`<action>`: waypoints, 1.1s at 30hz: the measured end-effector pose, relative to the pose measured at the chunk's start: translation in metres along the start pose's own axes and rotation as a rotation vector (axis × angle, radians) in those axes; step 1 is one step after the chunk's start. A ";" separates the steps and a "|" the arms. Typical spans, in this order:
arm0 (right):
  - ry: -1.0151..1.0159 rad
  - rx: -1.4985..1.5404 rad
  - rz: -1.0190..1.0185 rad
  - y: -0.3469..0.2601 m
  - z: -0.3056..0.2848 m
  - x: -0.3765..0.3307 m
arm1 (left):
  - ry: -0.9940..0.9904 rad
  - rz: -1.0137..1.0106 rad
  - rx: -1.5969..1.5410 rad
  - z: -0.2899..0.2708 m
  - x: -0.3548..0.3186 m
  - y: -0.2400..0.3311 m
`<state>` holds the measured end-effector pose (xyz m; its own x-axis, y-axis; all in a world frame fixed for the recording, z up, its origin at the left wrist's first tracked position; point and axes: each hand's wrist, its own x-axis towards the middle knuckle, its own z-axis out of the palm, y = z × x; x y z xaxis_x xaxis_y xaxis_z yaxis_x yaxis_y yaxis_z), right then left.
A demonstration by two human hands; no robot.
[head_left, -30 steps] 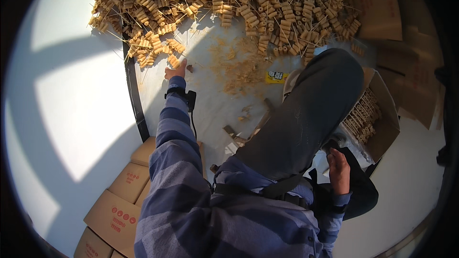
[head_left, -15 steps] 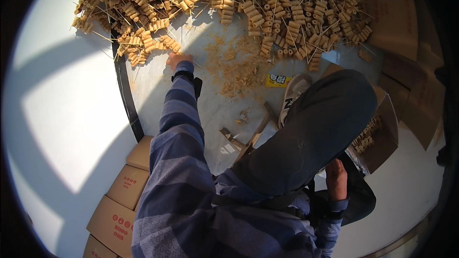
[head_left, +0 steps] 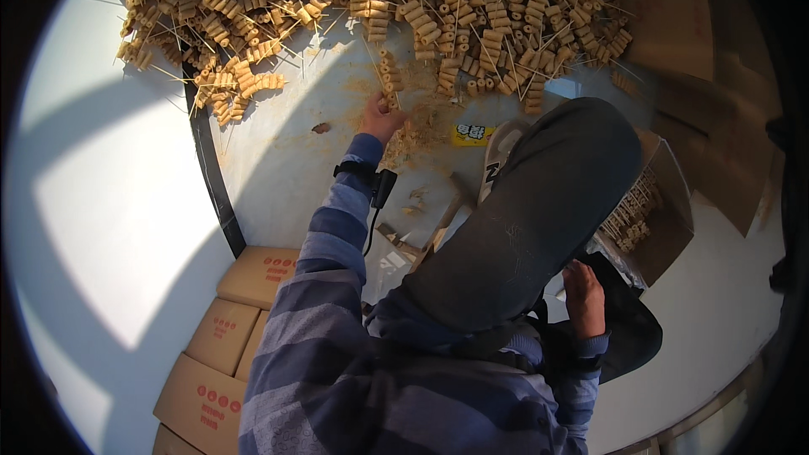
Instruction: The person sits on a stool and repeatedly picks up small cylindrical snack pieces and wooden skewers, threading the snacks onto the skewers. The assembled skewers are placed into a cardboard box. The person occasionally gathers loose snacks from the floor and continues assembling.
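My left hand [head_left: 383, 120] is closed around a skewer [head_left: 389, 74] of tan, ring-shaped rolls, held upright over the pale work surface. Its thin stick points away from me. Beyond it spreads a large pile of similar skewers [head_left: 489, 25], with a smaller cluster [head_left: 232, 88] at its left end. My right hand [head_left: 584, 297] is low beside my bent leg, its fingers curled together. The leg partly hides the fingertips, so anything in them cannot be made out.
Loose crumbs [head_left: 413, 139] and a yellow packet [head_left: 472, 135] lie near my shoe [head_left: 501, 152]. At right stands an open carton [head_left: 674, 219] with skewers inside. Closed cardboard boxes [head_left: 211, 333] are stacked at left. A dark strip [head_left: 215, 190] edges the surface.
My left hand has moved right from the small cluster at the left, and a skewer now shows clearly in it, apart from the pile. My right hand stays beside the leg.
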<state>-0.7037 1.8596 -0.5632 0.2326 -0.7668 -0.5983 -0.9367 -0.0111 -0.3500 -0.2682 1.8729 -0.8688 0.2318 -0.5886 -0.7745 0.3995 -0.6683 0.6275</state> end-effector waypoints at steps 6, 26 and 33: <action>0.284 0.299 -0.020 -0.057 -0.046 -0.003 | -0.382 0.159 -0.599 0.006 -0.099 0.088; 0.772 -0.553 -0.688 -0.155 -0.094 0.005 | -1.023 0.142 0.405 0.087 -0.300 0.234; 0.435 -0.480 -0.570 -0.109 -0.101 -0.006 | -0.939 0.333 0.170 0.071 -0.244 0.221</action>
<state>-0.6291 1.8005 -0.4485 0.6720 -0.7380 -0.0606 -0.7393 -0.6640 -0.1120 -0.2996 1.8365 -0.5360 -0.5124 -0.8282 -0.2269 0.2935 -0.4172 0.8601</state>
